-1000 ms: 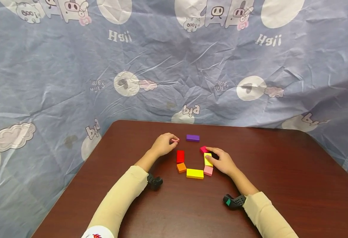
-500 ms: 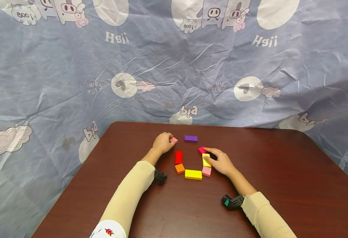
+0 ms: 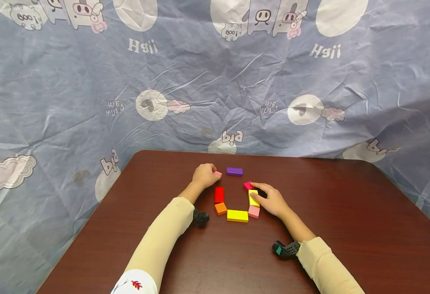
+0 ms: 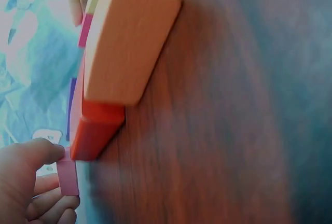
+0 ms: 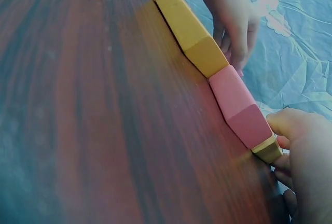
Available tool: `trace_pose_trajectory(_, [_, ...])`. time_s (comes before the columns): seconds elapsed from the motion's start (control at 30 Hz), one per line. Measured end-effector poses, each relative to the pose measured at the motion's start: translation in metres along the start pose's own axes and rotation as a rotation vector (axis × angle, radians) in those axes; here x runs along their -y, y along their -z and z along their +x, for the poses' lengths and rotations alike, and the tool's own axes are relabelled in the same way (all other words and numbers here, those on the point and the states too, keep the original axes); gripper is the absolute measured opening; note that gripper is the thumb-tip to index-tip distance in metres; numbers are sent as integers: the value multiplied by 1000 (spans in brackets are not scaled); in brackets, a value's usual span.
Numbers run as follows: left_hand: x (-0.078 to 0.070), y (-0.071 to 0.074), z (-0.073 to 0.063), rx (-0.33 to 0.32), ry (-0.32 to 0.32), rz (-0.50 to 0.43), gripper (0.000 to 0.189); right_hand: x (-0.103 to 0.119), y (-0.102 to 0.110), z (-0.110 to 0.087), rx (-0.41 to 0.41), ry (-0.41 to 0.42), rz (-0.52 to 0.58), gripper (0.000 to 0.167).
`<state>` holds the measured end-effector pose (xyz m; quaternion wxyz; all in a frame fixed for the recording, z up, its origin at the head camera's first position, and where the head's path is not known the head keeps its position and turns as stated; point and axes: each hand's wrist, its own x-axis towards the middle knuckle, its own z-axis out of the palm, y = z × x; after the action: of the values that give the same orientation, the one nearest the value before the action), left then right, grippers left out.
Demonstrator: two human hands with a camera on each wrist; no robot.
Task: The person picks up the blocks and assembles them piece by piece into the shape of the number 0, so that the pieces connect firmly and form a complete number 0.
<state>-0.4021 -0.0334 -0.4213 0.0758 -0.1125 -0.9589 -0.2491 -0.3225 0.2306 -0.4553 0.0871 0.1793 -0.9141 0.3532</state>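
Observation:
In the head view my left hand (image 3: 205, 175) pinches a small pink block (image 3: 217, 174) between thumb and fingers, left of the purple block (image 3: 234, 171). The left wrist view shows that pink block (image 4: 68, 172) beyond the end of the red block. My right hand (image 3: 273, 200) rests at the right side of the layout. Its thumb touches the yellow block (image 3: 253, 199) and its forefinger reaches the crimson block (image 3: 248, 186). Another pink block (image 3: 253, 212) lies against the near end of that yellow one.
A red block (image 3: 219, 194), an orange block (image 3: 220, 208) and a second yellow block (image 3: 237, 216) form the left and near sides of the layout. They lie on a dark brown table (image 3: 310, 228). A patterned blue cloth (image 3: 215, 73) hangs behind the table.
My left hand has shifted slightly to the right with the pink block, closer to the purple block. The right hand stays at the yellow and crimson blocks. The head view has shifted a little.

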Motion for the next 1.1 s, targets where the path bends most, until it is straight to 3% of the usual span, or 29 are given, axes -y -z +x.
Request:
trace_pose_trajectory(0.23, [-13,-2,-8,43,2,-26,30,-1,-1,0,-1,1,-11,50])
trace_pose_trajectory(0.53, [-24,-3,-16,76,32,7,21,-2,-2,0,-4,1,-20,50])
trace_pose_trajectory(1.1, [-33,-1,-20,106,82,106,24,-2,-1,1,-4,-8,-15,50])
